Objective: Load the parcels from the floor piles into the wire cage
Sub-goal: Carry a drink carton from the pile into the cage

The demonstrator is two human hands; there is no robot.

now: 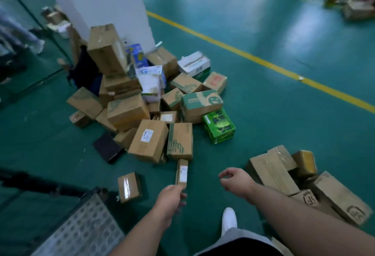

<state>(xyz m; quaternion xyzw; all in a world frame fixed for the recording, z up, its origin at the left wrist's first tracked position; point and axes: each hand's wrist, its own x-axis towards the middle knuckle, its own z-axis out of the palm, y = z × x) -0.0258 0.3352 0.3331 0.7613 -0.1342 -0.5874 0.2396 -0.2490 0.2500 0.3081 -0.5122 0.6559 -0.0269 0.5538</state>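
Parcels (150, 140) heaped on floor (263, 113) against white pillar (105, 1); smaller pile (284, 170) at right. Left hand (170, 198) grips narrow box (182, 172) by its near end. Right hand (235, 180) loosely curled, holding nothing. Perforated metal deck (81, 229) bottom left, one small box (128, 187) on floor beside it.

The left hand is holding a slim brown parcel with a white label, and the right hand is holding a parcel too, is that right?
Not quite. In the head view the left hand does grip the slim brown parcel with a white label, but the right hand holds nothing; it hangs loosely curled.
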